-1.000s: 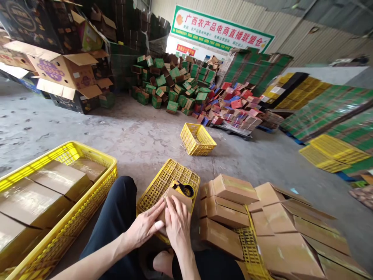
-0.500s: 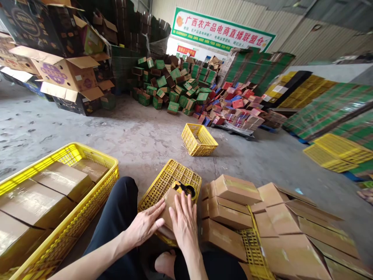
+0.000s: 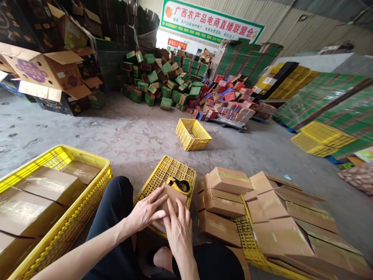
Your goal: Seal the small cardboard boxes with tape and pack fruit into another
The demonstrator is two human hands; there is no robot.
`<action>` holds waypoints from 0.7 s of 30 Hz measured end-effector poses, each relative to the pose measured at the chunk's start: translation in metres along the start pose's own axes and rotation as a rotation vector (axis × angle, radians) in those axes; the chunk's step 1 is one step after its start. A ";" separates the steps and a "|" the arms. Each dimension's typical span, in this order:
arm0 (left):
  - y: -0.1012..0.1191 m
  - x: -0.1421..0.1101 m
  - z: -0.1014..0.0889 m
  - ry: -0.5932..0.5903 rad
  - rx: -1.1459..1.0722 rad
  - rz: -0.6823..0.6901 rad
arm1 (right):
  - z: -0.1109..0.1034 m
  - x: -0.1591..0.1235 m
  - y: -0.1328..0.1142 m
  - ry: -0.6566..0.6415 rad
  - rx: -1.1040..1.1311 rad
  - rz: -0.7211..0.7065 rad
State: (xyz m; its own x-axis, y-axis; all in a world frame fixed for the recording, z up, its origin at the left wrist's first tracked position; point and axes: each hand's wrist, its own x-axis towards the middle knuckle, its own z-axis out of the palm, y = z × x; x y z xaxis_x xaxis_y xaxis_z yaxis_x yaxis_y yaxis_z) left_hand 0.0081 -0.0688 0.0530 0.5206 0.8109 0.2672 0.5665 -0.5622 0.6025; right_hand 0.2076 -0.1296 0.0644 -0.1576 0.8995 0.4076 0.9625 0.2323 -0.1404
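Observation:
A small brown cardboard box [image 3: 171,194] rests on an upturned yellow crate [image 3: 167,175] between my knees. My left hand [image 3: 145,212] lies on the box's left side with its fingers spread flat. My right hand [image 3: 178,227] presses on the box's near top, fingers stretched out and close together. A yellow and black tape dispenser [image 3: 180,185] sits on the crate just beyond the box.
A large yellow crate [image 3: 87,210] holding taped brown boxes stands at my left. Folded and flat brown boxes [image 3: 262,210] pile up at my right. A small yellow crate [image 3: 192,135] sits on the concrete floor ahead, with heaps of green and red cartons [image 3: 186,89] behind.
My right hand has slid back toward me along the box top. The left hand's fingers have shifted slightly further onto the box. The view has turned a little to the right.

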 end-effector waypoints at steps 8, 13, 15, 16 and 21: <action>0.000 -0.003 -0.001 0.000 0.004 0.022 | -0.007 0.025 0.004 -0.041 0.003 0.060; 0.012 0.014 -0.003 0.014 0.036 0.088 | -0.005 0.002 0.002 0.006 0.088 -0.036; 0.015 0.020 -0.005 -0.036 0.041 0.129 | -0.006 -0.008 0.003 -0.009 0.101 -0.049; 0.015 0.021 -0.006 -0.060 0.045 0.139 | -0.007 -0.013 0.005 -0.018 0.098 -0.047; 0.003 0.005 -0.009 -0.052 0.036 0.116 | -0.007 -0.035 0.012 -0.023 0.116 0.048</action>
State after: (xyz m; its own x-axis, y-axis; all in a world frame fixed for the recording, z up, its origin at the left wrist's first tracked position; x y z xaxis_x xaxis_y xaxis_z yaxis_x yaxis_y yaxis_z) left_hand 0.0064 -0.0648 0.0630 0.6155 0.7314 0.2936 0.5231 -0.6577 0.5420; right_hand 0.2263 -0.1605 0.0547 -0.1184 0.9185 0.3774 0.9373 0.2288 -0.2630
